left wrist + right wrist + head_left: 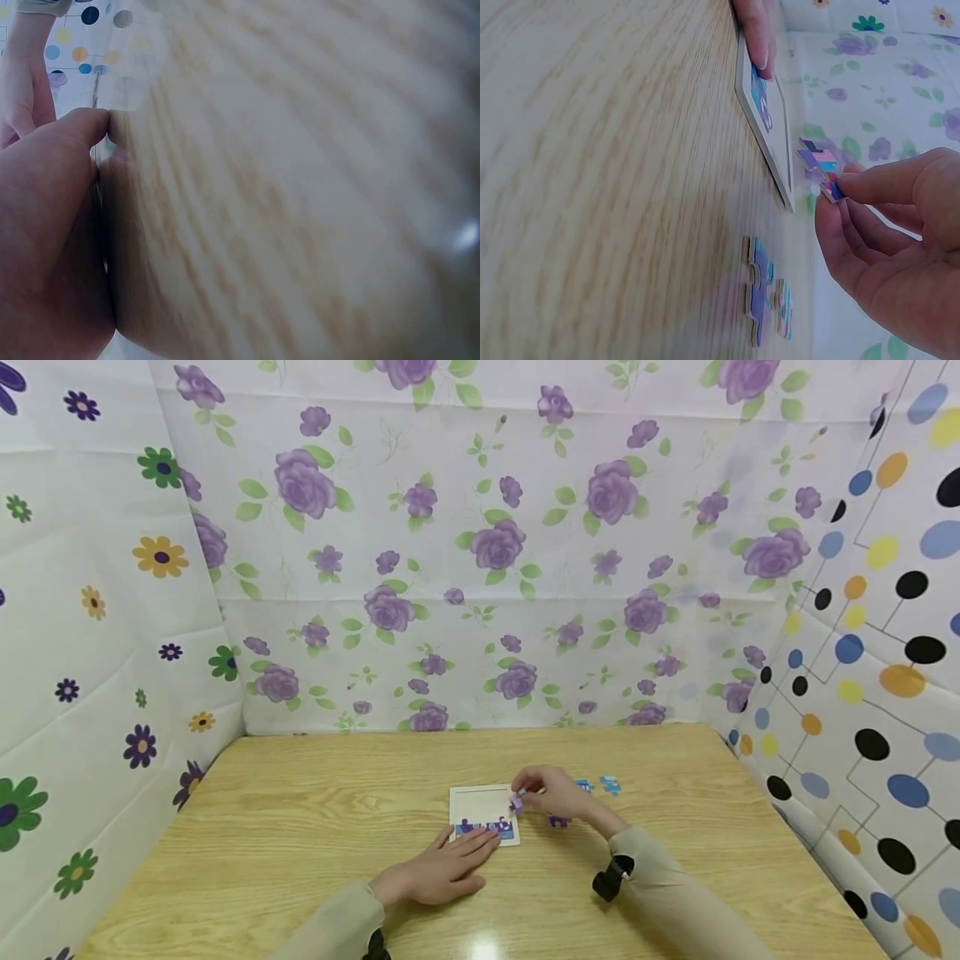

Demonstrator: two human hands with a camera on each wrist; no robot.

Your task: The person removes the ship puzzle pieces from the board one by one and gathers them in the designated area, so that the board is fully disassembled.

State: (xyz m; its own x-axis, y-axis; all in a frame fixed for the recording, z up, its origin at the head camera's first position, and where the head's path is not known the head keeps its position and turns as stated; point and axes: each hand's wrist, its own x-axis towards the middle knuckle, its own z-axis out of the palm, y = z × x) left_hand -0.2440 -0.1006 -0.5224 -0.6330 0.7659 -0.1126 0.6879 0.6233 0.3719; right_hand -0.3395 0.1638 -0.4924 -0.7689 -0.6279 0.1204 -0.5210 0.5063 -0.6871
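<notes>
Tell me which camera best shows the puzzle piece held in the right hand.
The right wrist view: the puzzle piece appears close up, pinched by the right hand, its colours clear. The head view shows it small; the left wrist view doesn't clearly show it.

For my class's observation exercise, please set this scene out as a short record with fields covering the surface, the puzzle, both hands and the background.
Surface: wood-grain table
Puzzle tray: pale; pieces along its near side, far part bare
Left hand: rests at the tray's near edge, fingers spread
Right hand: pinches a puzzle piece, raised off the tray near its right side
Loose pieces: at least three, on the table right of the tray
Background: purple-flowered cloth behind the table
</notes>
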